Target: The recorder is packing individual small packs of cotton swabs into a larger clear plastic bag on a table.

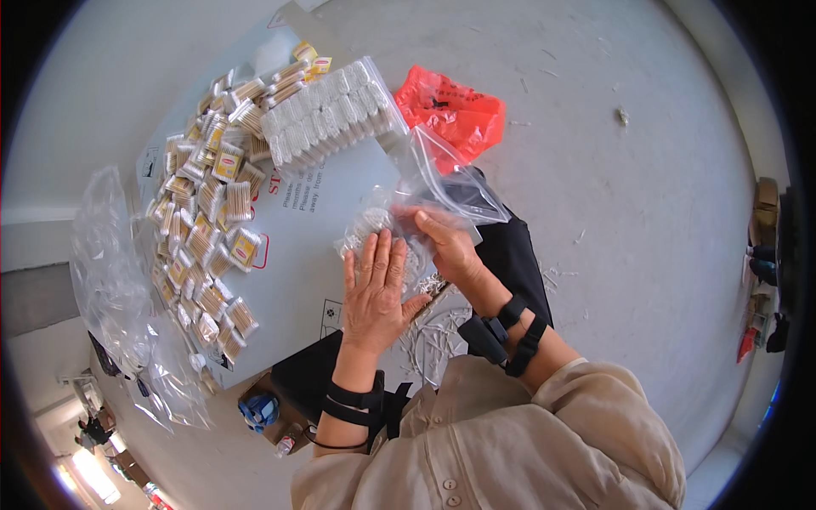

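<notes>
My left hand [374, 293] lies flat, its fingers stretched out over white bundles [371, 225] in clear plastic; the bundles look like packed cotton swabs. My right hand [449, 245] is closed on a clear zip bag [450, 183], with its fingertips partly behind the film. How far the bundles sit inside this bag is hard to see. Beyond my hands lies a filled clear bag [327, 115] with rows of white swab bundles. Many small packs of cotton swabs [208, 195], some with yellow labels, are heaped on the left of the board [297, 246].
A red plastic bag [450, 115] lies at the board's far right edge. Crumpled clear film [127, 297] hangs along the left edge. Loose white sticks [442, 336] lie below my hands, and more are scattered on the floor [629, 212]. An open box [272, 416] stands under the board.
</notes>
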Tool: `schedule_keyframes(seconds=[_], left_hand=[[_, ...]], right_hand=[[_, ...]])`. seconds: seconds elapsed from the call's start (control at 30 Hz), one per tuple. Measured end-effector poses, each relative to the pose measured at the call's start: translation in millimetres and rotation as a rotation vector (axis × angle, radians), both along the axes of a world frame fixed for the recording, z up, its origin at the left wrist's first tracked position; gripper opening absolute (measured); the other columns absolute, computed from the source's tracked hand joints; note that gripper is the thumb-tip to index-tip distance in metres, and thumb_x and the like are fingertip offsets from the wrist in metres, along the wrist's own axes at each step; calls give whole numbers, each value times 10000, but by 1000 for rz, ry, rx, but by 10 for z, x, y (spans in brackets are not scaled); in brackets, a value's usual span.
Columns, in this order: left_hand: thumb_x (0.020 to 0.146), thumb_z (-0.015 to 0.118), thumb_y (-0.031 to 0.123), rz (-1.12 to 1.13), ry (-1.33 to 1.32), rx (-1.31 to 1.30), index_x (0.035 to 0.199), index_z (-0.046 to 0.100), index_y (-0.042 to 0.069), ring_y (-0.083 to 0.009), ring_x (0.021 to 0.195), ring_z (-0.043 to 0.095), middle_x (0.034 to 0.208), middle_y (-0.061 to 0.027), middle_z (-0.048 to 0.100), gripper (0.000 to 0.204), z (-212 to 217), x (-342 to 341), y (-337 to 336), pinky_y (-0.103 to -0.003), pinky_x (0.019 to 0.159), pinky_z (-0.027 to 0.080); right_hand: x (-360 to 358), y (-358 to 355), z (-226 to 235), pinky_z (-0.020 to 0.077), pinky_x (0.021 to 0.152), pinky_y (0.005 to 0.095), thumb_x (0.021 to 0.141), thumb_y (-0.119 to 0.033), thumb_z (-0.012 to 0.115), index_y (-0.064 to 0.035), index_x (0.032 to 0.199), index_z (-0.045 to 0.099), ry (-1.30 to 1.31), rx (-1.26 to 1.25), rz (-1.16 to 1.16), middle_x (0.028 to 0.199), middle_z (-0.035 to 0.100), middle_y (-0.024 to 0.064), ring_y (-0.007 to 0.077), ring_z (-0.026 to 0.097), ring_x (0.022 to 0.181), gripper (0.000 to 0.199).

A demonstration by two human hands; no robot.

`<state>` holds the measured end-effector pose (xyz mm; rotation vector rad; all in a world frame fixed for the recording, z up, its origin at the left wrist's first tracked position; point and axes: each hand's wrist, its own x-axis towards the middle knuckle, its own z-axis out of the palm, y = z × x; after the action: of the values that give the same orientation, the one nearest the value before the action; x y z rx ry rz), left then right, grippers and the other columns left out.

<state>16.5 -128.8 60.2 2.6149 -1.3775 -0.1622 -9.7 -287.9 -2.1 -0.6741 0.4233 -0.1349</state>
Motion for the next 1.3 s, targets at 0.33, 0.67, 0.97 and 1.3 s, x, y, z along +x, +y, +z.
schedule_keyframes(seconds=[0.33, 0.67, 0.97, 1.3], left_hand=[[588, 743, 705, 370, 102, -462, 1484, 186, 28, -431, 1404, 180, 1529, -259, 125, 1253, -422, -82, 180, -520, 1121, 223], [617, 770, 657, 462, 233, -645, 1498, 145, 14, -378, 1418, 188, 1540, -238, 133, 1258, -527, 21, 205, -471, 1138, 200], [831, 708, 271, 712, 1081, -1261, 1513, 123, 26, -241, 1353, 324, 1497, -151, 292, 931, -531, -50, 54, -367, 1111, 272], [714, 731, 94, 522, 1258, -1202, 1521, 116, 50, -236, 1326, 372, 1475, -128, 331, 1016, -374, 80, 46, -351, 1090, 324]], right_hand=[[135, 129, 71, 496, 859, 299, 709, 29, 756, -8, 1101, 658, -7, 46, -40, 1032, 658, 57, 154, 601, 936, 406], [75, 138, -108, 478, 893, 303, 685, 52, 743, 1, 1141, 623, 43, 132, -28, 1024, 647, 58, 165, 596, 958, 475], [22, 231, 109, 433, 943, 325, 642, -29, 778, -1, 1203, 544, -27, -76, 87, 1079, 614, 68, 195, 568, 1013, 608], [101, 358, 43, 467, 821, 259, 714, -31, 792, -92, 963, 515, 3, -145, -117, 947, 556, -3, 105, 545, 887, 377]])
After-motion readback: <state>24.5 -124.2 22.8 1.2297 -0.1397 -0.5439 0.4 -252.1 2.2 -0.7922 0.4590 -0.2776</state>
